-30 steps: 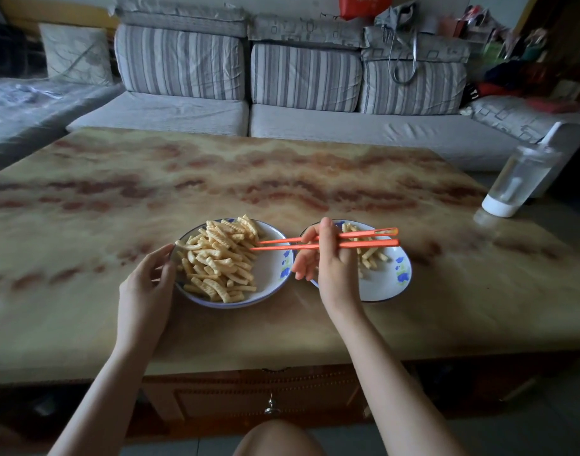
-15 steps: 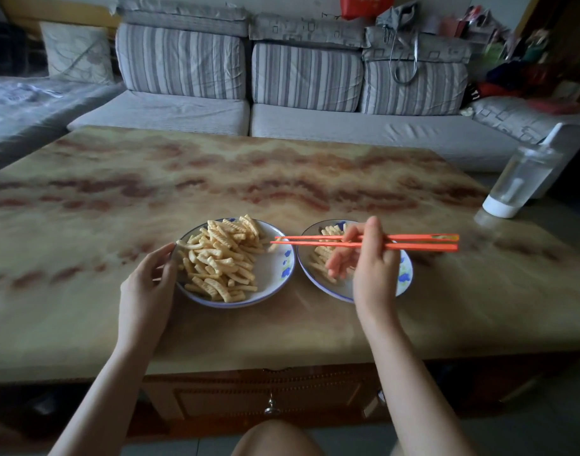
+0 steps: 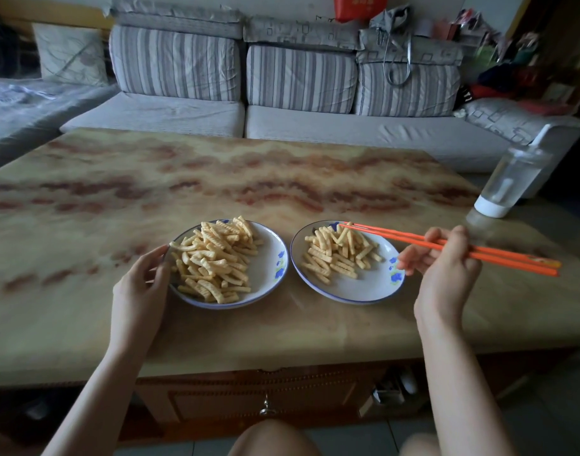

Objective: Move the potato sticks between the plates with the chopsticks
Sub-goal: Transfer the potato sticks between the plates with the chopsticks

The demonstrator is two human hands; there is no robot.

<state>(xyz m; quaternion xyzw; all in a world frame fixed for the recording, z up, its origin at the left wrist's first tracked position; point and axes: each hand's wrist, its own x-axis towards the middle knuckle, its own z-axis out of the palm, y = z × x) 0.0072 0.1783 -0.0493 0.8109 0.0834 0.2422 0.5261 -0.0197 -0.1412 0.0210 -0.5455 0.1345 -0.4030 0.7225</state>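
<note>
Ref: 12 o'clock = away from person, twd sofa; 6 o'clock = twd person

Table (image 3: 216,179), marbled top: two white plates w/ blue flower marks are set side by side near the 6 o'clock edge, rims close but apart. L plate (image 3: 272,268) is loaded w/ the large potato-stick pile (image 3: 213,258), heaped from centre to the 9 o'clock side. R plate (image 3: 374,284) is loaded w/ the small potato-stick pile (image 3: 334,255), spread over its 9–12 o'clock portion; the 3–6 o'clock portion is bare.

L hand (image 3: 137,284): placed at 9 o'clock of L plate. The rim is held, thumb tip on the rim, fingers curled against the edge below it.

R hand (image 3: 443,274): positioned at 3 o'clock of R plate, just beside its rim. Orange chopsticks (image 3: 397,236) are clamped betw. thumb and curled fingers at approx. mid-length. Butt ends are directed twd 3 o'clock, past the hand. Tips are set close together over the 12 o'clock rim area of R plate, at the far edge of the small pile. Whether a stick is pinched betw. the tips cannot be told.

Clear bottle (image 3: 508,179) w/ white bottom end is stood at 2 o'clock of R plate, well apart, at the table's R edge. Striped sofa (image 3: 183,113) is located beyond the 12 o'clock edge
</note>
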